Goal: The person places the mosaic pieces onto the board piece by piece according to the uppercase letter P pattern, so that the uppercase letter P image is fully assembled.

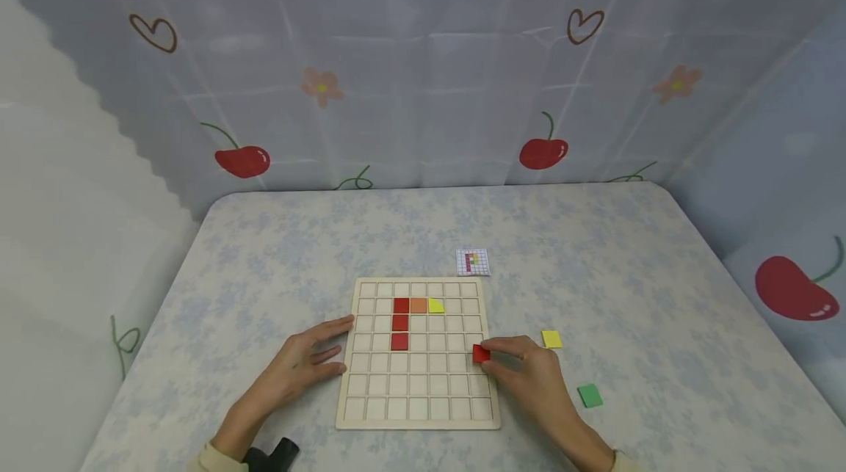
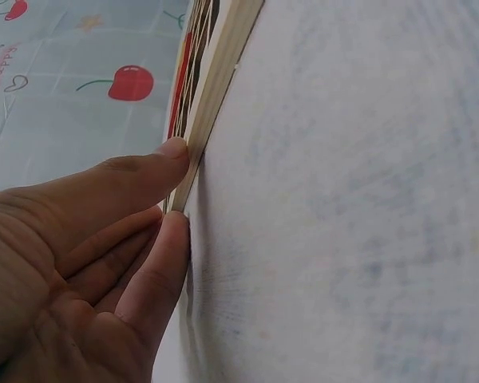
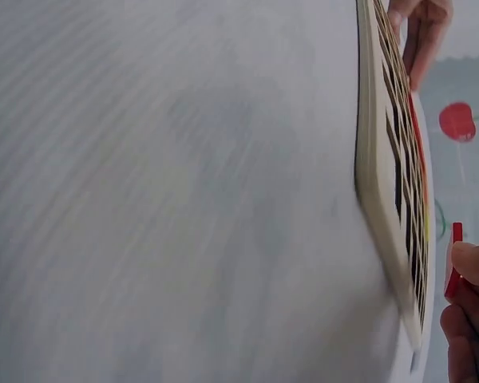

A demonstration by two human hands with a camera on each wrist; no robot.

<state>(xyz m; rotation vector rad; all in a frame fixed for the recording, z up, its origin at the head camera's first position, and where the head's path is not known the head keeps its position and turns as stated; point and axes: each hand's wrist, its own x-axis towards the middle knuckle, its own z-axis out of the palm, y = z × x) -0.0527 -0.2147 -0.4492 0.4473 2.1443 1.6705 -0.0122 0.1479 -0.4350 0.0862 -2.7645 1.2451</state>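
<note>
A pale wooden grid board (image 1: 418,429) lies on the table. Three red tiles (image 1: 399,323) fill a column in it, with an orange tile (image 1: 418,305) and a yellow tile (image 1: 435,305) along the top of that column. My left hand (image 1: 297,363) rests its fingertips against the board's left edge, fingers fairly straight. Over the board's right edge, my right hand (image 1: 529,376) pinches a red square tile (image 1: 480,354) between thumb and fingers. In the right wrist view this red tile (image 3: 456,263) is held above the board's level.
Just beyond the board lies a small card (image 1: 472,262) with a coloured grid pattern. To the right are a loose yellow tile (image 1: 551,339) and a green tile (image 1: 590,396). A black object (image 1: 274,455) sits by my left wrist. A printed curtain (image 1: 423,90) hangs behind the table.
</note>
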